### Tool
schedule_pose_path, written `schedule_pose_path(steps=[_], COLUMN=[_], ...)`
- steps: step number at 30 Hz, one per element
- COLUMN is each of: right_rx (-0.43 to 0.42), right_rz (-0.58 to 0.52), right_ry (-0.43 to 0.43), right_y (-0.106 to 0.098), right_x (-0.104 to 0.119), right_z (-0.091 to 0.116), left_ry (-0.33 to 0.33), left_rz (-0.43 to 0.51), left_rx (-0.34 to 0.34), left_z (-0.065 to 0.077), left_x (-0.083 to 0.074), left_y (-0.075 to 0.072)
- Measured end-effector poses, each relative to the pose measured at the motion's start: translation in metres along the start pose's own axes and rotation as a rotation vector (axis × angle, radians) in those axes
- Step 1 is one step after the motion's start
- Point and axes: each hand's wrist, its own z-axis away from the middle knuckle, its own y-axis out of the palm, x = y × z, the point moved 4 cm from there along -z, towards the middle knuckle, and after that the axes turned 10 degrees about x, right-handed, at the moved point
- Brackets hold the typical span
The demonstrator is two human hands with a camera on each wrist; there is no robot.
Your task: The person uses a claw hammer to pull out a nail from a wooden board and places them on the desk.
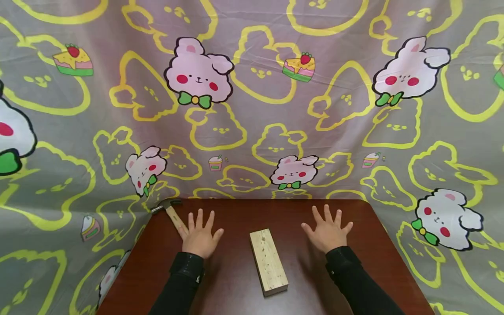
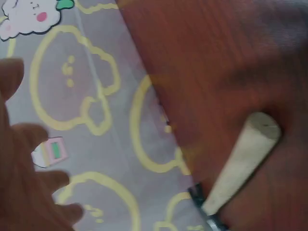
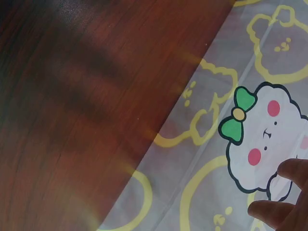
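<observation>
In the head view my left hand (image 1: 200, 239) is held over the table with its fingers spread, holding nothing. It overlaps the handle end of a claw hammer (image 1: 176, 218) with a pale wooden handle and dark metal head. The left wrist view shows the hammer's handle (image 2: 243, 163) lying on the table, apart from the fingers at the left edge. My right hand (image 1: 327, 233) is likewise spread, with nothing in it. Between the hands lies a rectangular wooden block (image 1: 269, 261), pale with small dark marks. Only two fingertips (image 3: 272, 211) of the right hand show in its wrist view.
The dark reddish-brown table (image 1: 232, 214) has rounded far corners. A grey curtain (image 1: 256, 118) printed with yellow outlines and white rabbit faces hangs behind the table and along both sides. The hammer's head reaches the far left table edge.
</observation>
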Motion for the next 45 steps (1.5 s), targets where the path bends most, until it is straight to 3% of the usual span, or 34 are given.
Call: schedule_pose_path(steps=[5,7,10,16,22,31,38,45], right_rx=[-0.012,-0.002,0.021,0.032,0.081,0.13,0.09,0.104], right_rz=[0.002,0.008,0.015,0.024,0.015,0.036,0.079,0.081], right_ry=[0.017,0.026,0.041,0.062,0.103,0.151,0.144,0.152], right_y=[0.004,0.004,0.005,0.011,0.016,0.025,0.025,0.025], right_x=[-0.003,-0.002,-0.003,-0.011,-0.025,-0.034,-0.033,-0.034], right_z=[0.0,0.0,0.003,0.015,0.029,0.036,0.036,0.034], left_ry=[-0.072,-0.117,-0.198,-0.409,-0.513,-0.552,-0.513,-0.493], left_rz=[0.069,0.095,0.129,0.282,0.39,0.358,0.36,0.341], left_rx=[-0.289,-0.328,-0.273,-0.028,0.122,0.15,0.119,0.147], left_z=[-0.011,-0.015,-0.023,-0.036,-0.042,-0.05,-0.056,-0.062], left_x=[0.026,0.039,0.059,0.094,0.102,0.109,0.121,0.124], left_y=[0.006,0.012,0.025,0.054,0.078,0.097,0.1,0.099])
